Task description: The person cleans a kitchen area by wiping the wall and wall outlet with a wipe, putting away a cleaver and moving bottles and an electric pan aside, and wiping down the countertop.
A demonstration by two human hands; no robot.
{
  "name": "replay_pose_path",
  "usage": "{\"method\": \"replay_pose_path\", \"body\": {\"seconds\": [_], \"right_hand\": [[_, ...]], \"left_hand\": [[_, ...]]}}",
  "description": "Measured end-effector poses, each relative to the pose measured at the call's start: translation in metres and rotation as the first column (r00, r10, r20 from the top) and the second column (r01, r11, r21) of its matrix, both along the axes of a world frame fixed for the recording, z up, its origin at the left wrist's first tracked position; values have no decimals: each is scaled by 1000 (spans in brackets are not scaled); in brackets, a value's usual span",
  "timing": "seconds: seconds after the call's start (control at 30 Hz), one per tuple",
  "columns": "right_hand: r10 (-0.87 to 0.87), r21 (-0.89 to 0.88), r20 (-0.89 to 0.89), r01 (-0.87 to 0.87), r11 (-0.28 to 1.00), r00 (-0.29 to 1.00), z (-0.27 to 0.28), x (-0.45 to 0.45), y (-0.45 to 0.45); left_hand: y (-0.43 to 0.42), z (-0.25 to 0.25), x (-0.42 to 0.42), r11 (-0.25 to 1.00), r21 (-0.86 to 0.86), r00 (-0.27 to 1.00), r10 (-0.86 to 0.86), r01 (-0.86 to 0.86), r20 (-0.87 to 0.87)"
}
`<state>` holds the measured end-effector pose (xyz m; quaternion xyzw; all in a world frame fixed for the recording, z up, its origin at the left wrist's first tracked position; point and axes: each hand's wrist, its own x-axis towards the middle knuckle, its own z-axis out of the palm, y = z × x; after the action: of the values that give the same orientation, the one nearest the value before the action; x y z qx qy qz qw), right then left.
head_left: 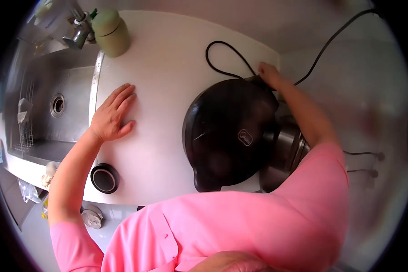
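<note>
My left hand (112, 115) lies flat on the white counter (154, 122), fingers stretched out and thumb apart, holding nothing. To its right sits a large black rounded appliance (226, 136) with a small logo badge and a lip at its near edge. My right hand (269, 76) is at the appliance's back corner, by the black power cord (220, 43). Its fingers are curled, and what they grip there is hidden. A dark round object (105, 178) with a pale inner ring rests on the counter near my left forearm.
At left is a steel sink (70, 115) with a wire rack (26, 118) and a faucet (80, 29). A pale green jar-like container (111, 34) stands beside the sink. Metal appliance parts (288, 140) are right of the black appliance. Walls bound the counter's back and right.
</note>
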<state>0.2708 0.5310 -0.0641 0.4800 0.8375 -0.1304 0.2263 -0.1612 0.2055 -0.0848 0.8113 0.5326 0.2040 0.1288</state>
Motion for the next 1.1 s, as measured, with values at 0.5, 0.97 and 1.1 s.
{"method": "replay_pose_path", "body": {"seconds": [0.5,0.97,1.1], "right_hand": [[-310,522,-16,272,808,951,-18,28,58],[-244,-39,577,324,945,779,-10,61,-10],[-9,60,591,-33,998,806,-27,77,16]], "left_hand": [[2,-3,2,999,-33,999,4,-5,-36],[-6,-13,0,1000,14,999,23,-23,-42],[-5,-2,3,999,-25,1000,24,-24,-18]]}}
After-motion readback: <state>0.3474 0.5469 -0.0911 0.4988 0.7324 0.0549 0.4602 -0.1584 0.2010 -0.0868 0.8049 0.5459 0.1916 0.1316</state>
